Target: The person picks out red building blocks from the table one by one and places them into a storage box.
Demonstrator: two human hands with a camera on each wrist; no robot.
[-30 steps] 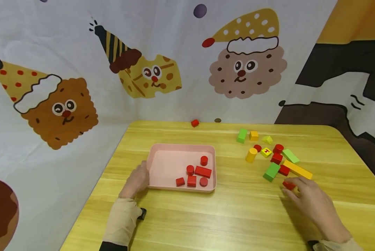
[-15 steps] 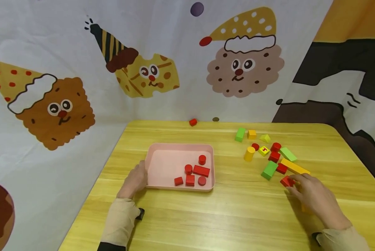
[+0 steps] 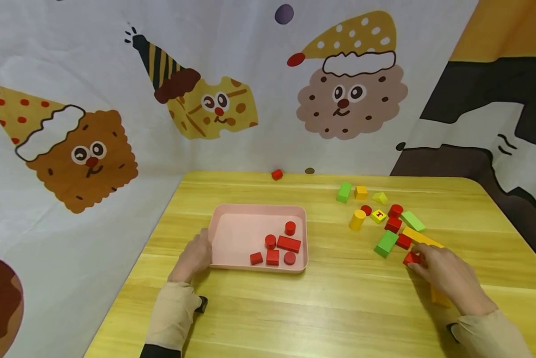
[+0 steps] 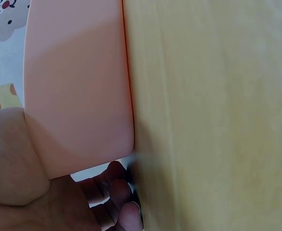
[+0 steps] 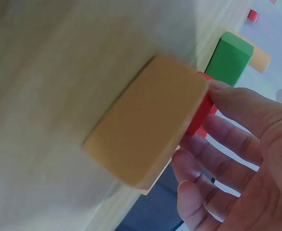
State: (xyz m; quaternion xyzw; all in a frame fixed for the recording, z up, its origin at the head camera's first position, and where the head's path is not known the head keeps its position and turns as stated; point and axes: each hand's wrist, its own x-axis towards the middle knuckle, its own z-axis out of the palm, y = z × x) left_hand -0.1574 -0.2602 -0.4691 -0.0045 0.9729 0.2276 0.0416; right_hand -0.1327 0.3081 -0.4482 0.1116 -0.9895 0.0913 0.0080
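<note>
My left hand (image 3: pixel 193 256) holds the left end of a pink tray (image 3: pixel 259 207), thumb (image 4: pixel 11 154) at the rim and fingers bent by the corner near the tabletop. Inside the tray lie several red blocks (image 3: pixel 289 243), cylinders and cuboids. At the right, my right hand (image 3: pixel 449 273) pinches a red block (image 3: pixel 411 258) between thumb and fingers, low over the table. In the right wrist view this red block (image 5: pixel 198 115) is partly hidden behind a larger orange block (image 5: pixel 145 120), which lies on the table under the hand.
Beyond the right hand lies a loose group: a green block (image 3: pixel 386 243), a long orange block (image 3: pixel 422 236), red blocks (image 3: pixel 393 223), a yellow-orange cylinder (image 3: pixel 358 220) and a yellow block with a letter (image 3: pixel 378 216). One red block (image 3: pixel 277 174) sits at the back edge, before the printed cloth (image 3: pixel 268 99).
The right hand has closed its fingers on the red block and shifted slightly, bringing the orange block beneath it into view. The left hand and tray stay in place.
</note>
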